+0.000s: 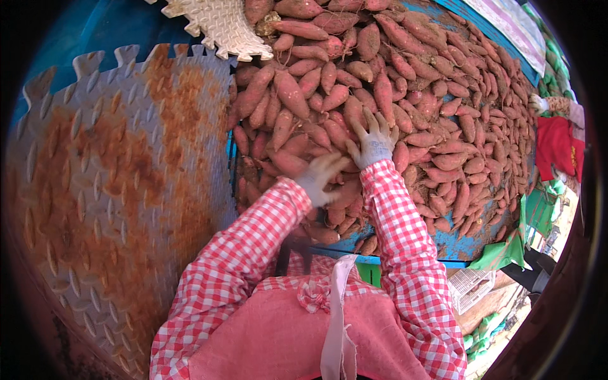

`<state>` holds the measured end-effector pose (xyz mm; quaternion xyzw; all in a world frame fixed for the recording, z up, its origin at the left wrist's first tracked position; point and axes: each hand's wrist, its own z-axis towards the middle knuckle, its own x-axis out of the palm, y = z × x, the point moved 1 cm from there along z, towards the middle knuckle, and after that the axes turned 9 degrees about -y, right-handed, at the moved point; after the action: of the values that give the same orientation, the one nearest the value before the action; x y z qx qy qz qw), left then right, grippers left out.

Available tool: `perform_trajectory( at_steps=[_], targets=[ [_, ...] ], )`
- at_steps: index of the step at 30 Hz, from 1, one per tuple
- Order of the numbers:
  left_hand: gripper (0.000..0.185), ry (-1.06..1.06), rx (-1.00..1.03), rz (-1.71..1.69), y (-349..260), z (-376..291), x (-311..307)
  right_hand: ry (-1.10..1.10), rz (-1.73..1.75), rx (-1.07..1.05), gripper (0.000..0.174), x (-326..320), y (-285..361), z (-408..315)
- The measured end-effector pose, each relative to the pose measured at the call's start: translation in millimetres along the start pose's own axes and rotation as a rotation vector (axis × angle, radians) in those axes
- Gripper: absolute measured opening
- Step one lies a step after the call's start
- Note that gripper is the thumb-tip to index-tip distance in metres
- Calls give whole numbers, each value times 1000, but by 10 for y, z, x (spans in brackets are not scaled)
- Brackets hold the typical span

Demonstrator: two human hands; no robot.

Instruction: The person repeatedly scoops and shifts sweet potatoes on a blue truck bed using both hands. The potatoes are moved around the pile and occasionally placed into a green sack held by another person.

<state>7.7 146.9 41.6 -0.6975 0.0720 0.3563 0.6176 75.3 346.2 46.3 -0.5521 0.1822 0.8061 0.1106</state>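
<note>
A large heap of soil-dusted sweet potatoes (pixel 441 161) covers a blue table (pixel 370 259) before me. My left hand (pixel 320 178), in a pale glove with brown-stained fingers, is over the near left part of the heap; it is blurred, and whether it grips anything cannot be told. My right hand (pixel 375 140), gloved alike, lies on the heap to the right and slightly farther off, its fingers spread over the sweet potatoes with none held. Both forearms wear red-and-white checked sleeves.
A brown-stained foam mat (pixel 118 190) with interlocking edges lies at the left; a cream one (pixel 218 23) is at the upper left. At the far right, another person's gloved hand (pixel 538 103) is at the heap's edge. A white plastic crate (pixel 472 287) stands below the table's right side.
</note>
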Motion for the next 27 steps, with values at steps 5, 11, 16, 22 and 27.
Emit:
perform_trajectory(
  at_steps=[5,11,16,22,27],
  targets=[
    [67,-556,-153,78,623,22,-783,45,178,184,55,124,12,-192],
    [95,-608,-361,407,1162,283,-1451,114,336,273,43,109,-9,-691],
    [110,-351,-563,632,1136,555,-1506,88,420,405,40,-140,-318,-540],
    [119,-155,-600,835,901,862,-1637,-116,-140,494,69,68,-1687,116],
    [126,-109,-694,787,914,915,-1657,357,-214,897,104,622,-2361,669]
  ],
)
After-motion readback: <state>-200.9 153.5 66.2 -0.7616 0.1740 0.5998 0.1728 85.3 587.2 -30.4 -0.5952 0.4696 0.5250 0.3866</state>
